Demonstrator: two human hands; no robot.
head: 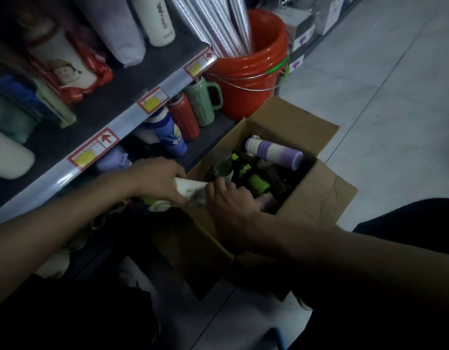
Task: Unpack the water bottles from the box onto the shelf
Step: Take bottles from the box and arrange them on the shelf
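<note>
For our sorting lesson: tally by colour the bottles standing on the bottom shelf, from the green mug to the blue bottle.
Green mug: 1
Red bottle: 1
Blue bottle: 1
Total: 3

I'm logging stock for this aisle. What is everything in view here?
box: one, brown cardboard, open, on the floor by the shelf
purple bottle: one, purple and white, lying at the far end of the box
other bottles in the box: several, dark and green, count unclear
white bottle: one, white with green, held at the near edge of the box
red bottle: one, lower shelf
green mug: one, pale green, lower shelf beside the red bottle
bucket: one, orange, holding silvery rolls
price tags: several, red and yellow, on the shelf edge
left hand: grip on the white bottle
right hand: on the same bottle
</note>
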